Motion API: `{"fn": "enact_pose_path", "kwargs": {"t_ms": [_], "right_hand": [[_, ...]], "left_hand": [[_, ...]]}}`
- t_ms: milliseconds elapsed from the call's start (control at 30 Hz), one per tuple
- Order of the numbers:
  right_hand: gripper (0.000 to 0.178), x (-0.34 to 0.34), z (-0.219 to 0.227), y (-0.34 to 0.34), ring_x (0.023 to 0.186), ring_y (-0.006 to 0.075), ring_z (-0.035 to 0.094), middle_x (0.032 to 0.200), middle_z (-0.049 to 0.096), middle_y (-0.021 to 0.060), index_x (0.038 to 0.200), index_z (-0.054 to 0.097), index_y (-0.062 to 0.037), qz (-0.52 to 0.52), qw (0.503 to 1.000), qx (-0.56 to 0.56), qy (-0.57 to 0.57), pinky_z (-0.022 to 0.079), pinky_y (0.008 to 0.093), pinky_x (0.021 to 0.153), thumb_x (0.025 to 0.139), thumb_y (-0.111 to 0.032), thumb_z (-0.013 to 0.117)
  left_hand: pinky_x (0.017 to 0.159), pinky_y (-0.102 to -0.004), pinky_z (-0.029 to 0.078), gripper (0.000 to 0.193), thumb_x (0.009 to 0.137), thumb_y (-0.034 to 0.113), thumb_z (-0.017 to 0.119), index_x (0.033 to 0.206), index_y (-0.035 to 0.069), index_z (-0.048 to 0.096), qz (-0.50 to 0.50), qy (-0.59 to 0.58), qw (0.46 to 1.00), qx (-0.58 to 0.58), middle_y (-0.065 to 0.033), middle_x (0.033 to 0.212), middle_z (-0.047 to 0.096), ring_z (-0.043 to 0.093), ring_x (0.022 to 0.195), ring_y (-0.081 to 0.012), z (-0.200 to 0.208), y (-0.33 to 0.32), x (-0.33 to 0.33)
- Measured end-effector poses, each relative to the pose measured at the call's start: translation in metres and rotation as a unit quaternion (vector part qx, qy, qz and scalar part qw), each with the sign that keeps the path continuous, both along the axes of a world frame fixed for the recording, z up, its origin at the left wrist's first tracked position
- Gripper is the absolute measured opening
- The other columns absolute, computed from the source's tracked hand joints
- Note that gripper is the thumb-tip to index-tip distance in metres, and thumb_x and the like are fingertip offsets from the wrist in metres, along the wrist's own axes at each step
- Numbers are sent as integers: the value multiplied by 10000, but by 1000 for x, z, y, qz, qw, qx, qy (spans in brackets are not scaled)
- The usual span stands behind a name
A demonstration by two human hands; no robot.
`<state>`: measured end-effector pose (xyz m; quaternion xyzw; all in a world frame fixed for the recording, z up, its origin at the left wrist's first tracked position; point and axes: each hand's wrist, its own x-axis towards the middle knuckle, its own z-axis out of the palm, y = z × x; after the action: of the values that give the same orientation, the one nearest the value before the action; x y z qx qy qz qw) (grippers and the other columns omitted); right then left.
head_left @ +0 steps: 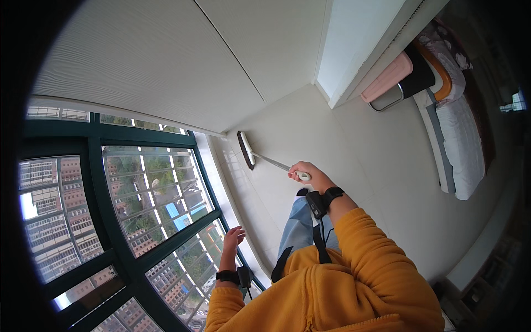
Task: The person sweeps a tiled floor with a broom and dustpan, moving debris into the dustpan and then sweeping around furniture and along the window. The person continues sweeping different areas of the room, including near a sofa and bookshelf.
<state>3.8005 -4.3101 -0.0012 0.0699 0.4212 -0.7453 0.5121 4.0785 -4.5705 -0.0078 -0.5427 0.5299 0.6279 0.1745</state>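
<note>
Head view: the right hand point(303, 170) is clenched around the white grip end of a long-handled broom point(260, 156). Its thin metal shaft runs from that hand up and to the left, ending in a flat head point(245, 149) with a pale back and dark bristles. The head rests on the pale tiled floor point(354, 166), just beside the base of the window wall. So the broom's long axis points away from the person, roughly along the outstretched right arm, and the head lies well apart from the left hand point(233, 237).

The left hand is released, fingers loosely spread, holding nothing; it hangs near the dark green window frame point(110, 216), whose glass panes show apartment blocks and trees outside. Only 1 hand is on the broom, and the right is plainly the nearer. The floor looks smooth and glossy. At the upper right stands a pink folding chair point(387, 80) near a bed point(459, 138) with white padded bedding.
</note>
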Motion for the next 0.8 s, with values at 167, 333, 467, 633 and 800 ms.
{"fn": "enact_pose_path", "kwargs": {"t_ms": [167, 333, 467, 633, 800], "right_hand": [[113, 7, -7, 103, 603, 63, 453, 803, 479, 128, 827, 460, 31, -239, 962, 24, -133, 387, 117, 549, 727, -22, 451], [213, 98, 18, 226, 597, 36, 440, 845, 469, 147, 901, 424, 52, -349, 932, 94, -35, 369, 100, 514, 719, -34, 493], [122, 178, 23, 330, 480, 22, 416, 797, 452, 108, 813, 385, 4, -438, 837, 76, -320, 360, 98, 393, 756, -74, 461], [119, 276, 32, 431, 441, 53, 434, 719, 461, 107, 775, 369, 24, -503, 798, 41, -330, 398, 129, 348, 751, -78, 427], [89, 290, 20, 472, 372, 89, 428, 471, 427, 62, 579, 430, 6, -414, 825, 294, -249, 353, 178, 324, 652, -43, 442]], "left_hand": [[568, -220, 418, 238, 772, 162, 433, 973, 51, 494, -103, -13, 995, 14, -47, 802, 563, 542, 678, -125, -21, -8, -51], [567, -217, 400, 255, 767, 181, 435, 975, 44, 491, -249, 21, 968, 16, -45, 802, 560, 530, 676, -118, -33, 21, -128], [572, -218, 396, 249, 778, 172, 422, 983, 48, 489, -335, 36, 941, 23, -52, 815, 564, 534, 681, -120, -31, 64, -175], [548, -207, 388, 244, 768, 150, 418, 969, 34, 496, -381, 40, 923, 22, -66, 812, 572, 539, 661, -112, -26, 115, -199], [553, -209, 391, 248, 767, 139, 413, 977, 33, 491, -393, 26, 919, 15, -73, 820, 571, 541, 672, -119, -20, 161, -192]]}}
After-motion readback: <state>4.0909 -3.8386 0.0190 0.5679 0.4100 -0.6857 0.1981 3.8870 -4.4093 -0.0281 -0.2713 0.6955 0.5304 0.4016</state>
